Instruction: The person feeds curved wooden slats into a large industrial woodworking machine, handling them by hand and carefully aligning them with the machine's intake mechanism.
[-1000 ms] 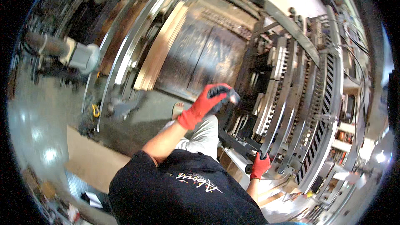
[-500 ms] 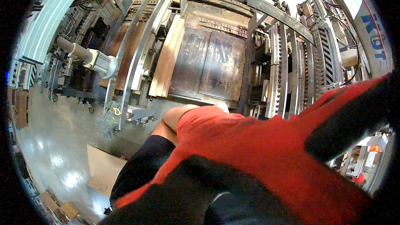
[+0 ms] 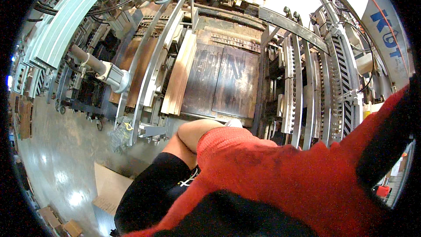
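Neither of my hands can be made out; their fingers do not show. Red cloth of my top (image 3: 280,171) with dark parts fills the lower right. Beside its ribbed edge is bare skin (image 3: 195,136), bent like a knee or an elbow, above my black shorts (image 3: 153,188) with a white drawstring (image 3: 189,178). A small white thing (image 3: 234,123) peeks out past the red cloth, too covered to name. Beyond my body, long wooden boards (image 3: 180,77) lie stacked beside dark, scuffed flat plates (image 3: 237,79) in a machine bed.
Metal rails (image 3: 151,63) flank the bed on the left, and a row of upright bars (image 3: 300,96) on the right. At left, a cylinder (image 3: 116,79) juts out under a pale green beam (image 3: 66,24). Cardboard (image 3: 112,184) and a clear plastic bag (image 3: 120,136) are near the floor.
The view has shifted, so the machine sits slightly lower and farther right in the picture. More bare skin and the white drawstring now show. Boards and plates look unmoved.
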